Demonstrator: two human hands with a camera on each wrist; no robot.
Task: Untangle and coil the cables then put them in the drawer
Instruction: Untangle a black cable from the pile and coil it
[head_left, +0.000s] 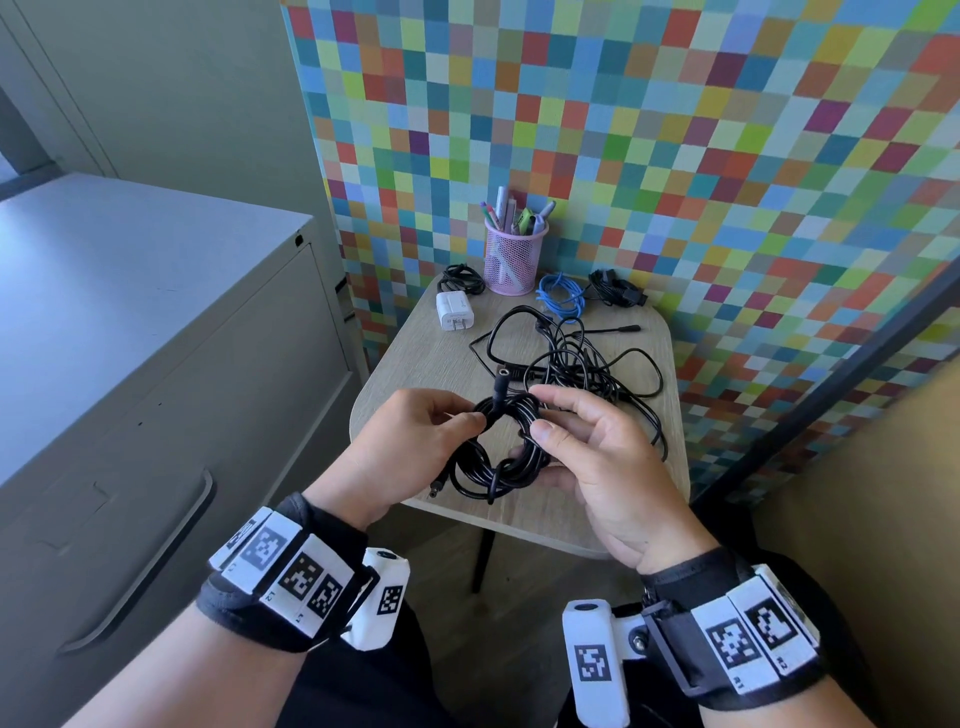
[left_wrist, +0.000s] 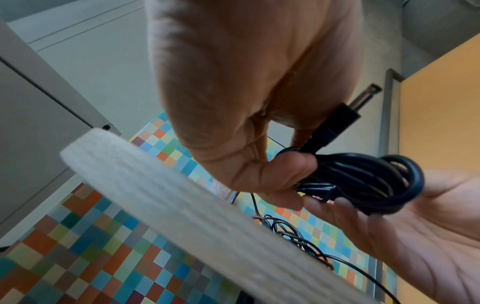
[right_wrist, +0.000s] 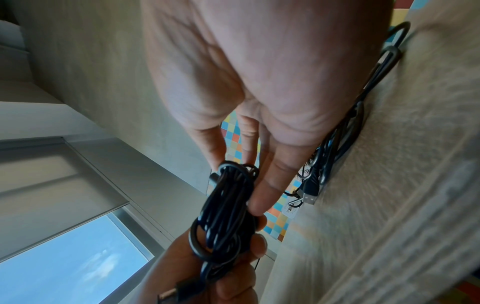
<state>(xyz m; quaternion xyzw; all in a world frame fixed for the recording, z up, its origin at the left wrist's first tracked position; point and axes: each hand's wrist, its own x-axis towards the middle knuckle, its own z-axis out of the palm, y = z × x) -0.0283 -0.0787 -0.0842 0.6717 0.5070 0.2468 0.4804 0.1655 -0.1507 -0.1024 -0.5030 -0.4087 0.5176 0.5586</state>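
A black cable coil (head_left: 498, 452) hangs over the front of the small wooden table (head_left: 415, 364), held by both hands. My left hand (head_left: 465, 422) grips its upper left side, fingers curled round the strands. My right hand (head_left: 542, 413) pinches the right side between thumb and fingers. A barrel plug (head_left: 435, 490) sticks out at the coil's lower left, and a socket end (head_left: 501, 387) at the top. In the left wrist view the left hand (left_wrist: 259, 174) holds the coil (left_wrist: 363, 181) beside the plug (left_wrist: 345, 115). In the right wrist view the right hand's thumb (right_wrist: 262, 191) presses on the coil (right_wrist: 223, 216).
A tangle of black cables (head_left: 576, 364) lies behind the hands. At the back stand a pink pen cup (head_left: 514, 254), a white charger (head_left: 454, 310), a blue cable (head_left: 560, 294) and two black bundles (head_left: 460, 278). A grey cabinet with a drawer handle (head_left: 156, 561) stands at the left.
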